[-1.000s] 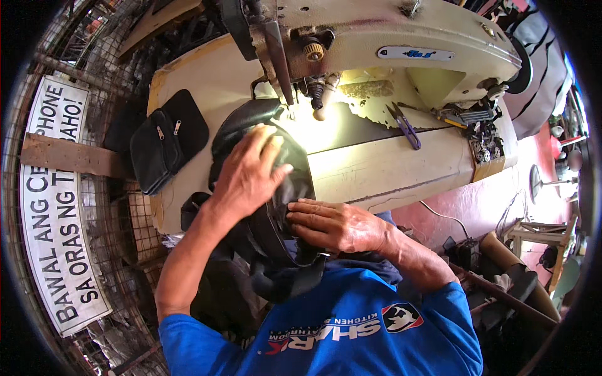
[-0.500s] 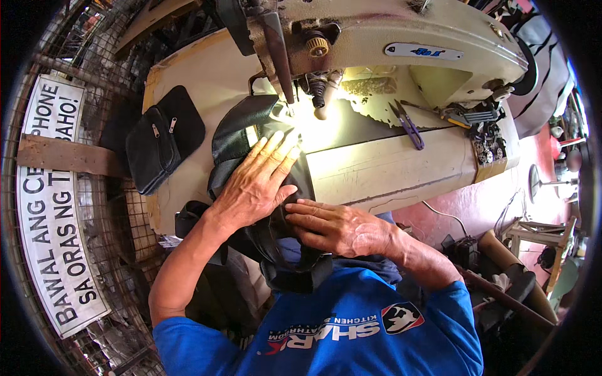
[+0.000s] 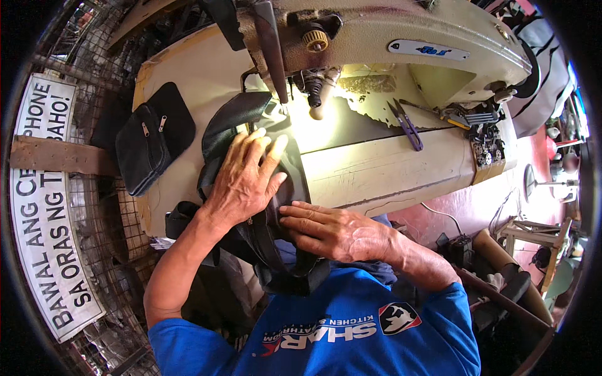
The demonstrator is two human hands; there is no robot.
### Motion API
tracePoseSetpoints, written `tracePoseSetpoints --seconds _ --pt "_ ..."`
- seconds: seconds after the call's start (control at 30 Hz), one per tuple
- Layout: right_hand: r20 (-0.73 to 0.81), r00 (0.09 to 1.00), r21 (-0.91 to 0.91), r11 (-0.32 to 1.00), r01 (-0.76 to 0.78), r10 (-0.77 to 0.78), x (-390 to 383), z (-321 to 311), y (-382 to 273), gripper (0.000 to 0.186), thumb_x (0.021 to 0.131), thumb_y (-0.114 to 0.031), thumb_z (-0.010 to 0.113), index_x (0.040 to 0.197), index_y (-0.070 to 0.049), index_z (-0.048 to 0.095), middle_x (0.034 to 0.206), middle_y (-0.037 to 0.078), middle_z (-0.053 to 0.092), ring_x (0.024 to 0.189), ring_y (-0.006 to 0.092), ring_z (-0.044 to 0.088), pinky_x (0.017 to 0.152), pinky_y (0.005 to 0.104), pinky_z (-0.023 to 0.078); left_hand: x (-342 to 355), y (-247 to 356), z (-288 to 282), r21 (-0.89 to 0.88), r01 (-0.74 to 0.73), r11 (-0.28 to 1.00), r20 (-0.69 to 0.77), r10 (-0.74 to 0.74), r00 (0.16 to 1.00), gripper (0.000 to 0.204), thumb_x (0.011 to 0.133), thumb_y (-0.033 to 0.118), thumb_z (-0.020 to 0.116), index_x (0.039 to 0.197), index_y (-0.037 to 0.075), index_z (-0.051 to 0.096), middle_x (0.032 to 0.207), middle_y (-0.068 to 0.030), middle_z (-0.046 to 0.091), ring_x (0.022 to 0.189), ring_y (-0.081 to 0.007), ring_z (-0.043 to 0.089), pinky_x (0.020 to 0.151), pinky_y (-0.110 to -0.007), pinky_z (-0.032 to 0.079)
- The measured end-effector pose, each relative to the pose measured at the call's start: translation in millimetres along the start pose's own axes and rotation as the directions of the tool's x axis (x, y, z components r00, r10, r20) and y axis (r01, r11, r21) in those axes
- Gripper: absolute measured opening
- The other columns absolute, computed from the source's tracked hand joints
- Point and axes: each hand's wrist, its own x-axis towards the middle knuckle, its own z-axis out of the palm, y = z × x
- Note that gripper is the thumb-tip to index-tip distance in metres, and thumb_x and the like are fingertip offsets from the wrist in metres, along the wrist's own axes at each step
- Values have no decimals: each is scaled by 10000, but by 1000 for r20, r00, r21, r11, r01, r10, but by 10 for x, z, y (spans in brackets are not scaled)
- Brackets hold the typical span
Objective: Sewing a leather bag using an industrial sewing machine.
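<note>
Table (image 3: 351, 172) first: cream top, running under and around the sewing machine (image 3: 370, 37), which serves as landmark here. Black bag (image 3: 291, 166) lies in front of the machine's needle end, upper edge close under it, straps and lower folds hanging off the table on the side away from the machine. Judgement: stitching work, with the bag being guided; the hanging weight could drag the seam off line, so it wants supporting.

Left hand (image 3: 241, 178), nearer the machine: laid palm down on the bag, fingers a little spread, thumb set apart, nothing pinched. Seems right for smoothing the layers; fingertips point at the needle end and would best stop short of it. Right hand (image 3: 338, 232), farther from the machine: fingers pressed together along the bag's near edge; thumb hidden, so cannot tell whether it pinches. Best used for steering, lightly, without pulling.

Black pouch (image 3: 141, 156) left of the machine's needle end, apart from the bag. Purple-handled snips (image 3: 407, 128) under the machine's arm. Lamp glare washes out the needle area; the bag's exact contact there is perhaps just beneath the foot.
</note>
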Motion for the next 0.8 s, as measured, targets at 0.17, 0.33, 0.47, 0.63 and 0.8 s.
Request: tracePoseSetpoints --seconds 0.17,0.33,0.47,0.63,0.8 --pt "-17 1000 54 999 -6 7 26 -45 -7 407 784 -141 594 1109 104 593 1360 298 520 1339 416 490 1128 465 431 40 -10 -34 51 -36 998 27 35 999 506 893 130 631 1375 15 531 1386 -220 456 1291 -392 451 1140 -519 337" --pt "-53 998 108 994 -17 23 2 24 0 339 781 -131 603 1012 116 586 1308 311 541 1336 426 486 1132 484 424 101 6 -39 38 -74 997 26 73 997 491 884 59 618 1364 -11 538 1434 -218 466 1355 -370 433 1141 -511 341" --pt "-63 998 103 995 10 -3 23 -15 -5 295 777 -133 610 971 89 601 1302 291 550 1335 424 488 1124 510 432 51 -45 28 -81 -66 994 24 68 997 488 883 36 609 1357 -40 527 1375 -233 531 1343 -383 468 1141 -492 354" --pt "-184 982 -188 980 -72 37 4 -28 -118 314 749 -188 616 999 -8 677 1277 191 592 1298 389 517 1107 500 450 77 -24 -14 -95 -34 995 52 39 998 500 954 223 606 1378 -23 509 1399 -219 514 1335 -390 467 1148 -500 341" --pt "-221 971 -271 950 -152 93 -50 24 -250 476 705 -189 629 1140 -4 679 1273 208 592 1242 362 570 1038 452 518 84 -30 -16 -118 -33 992 33 37 999 594 948 371 618 1388 -10 504 1413 -211 507 1337 -393 461 1153 -503 334"
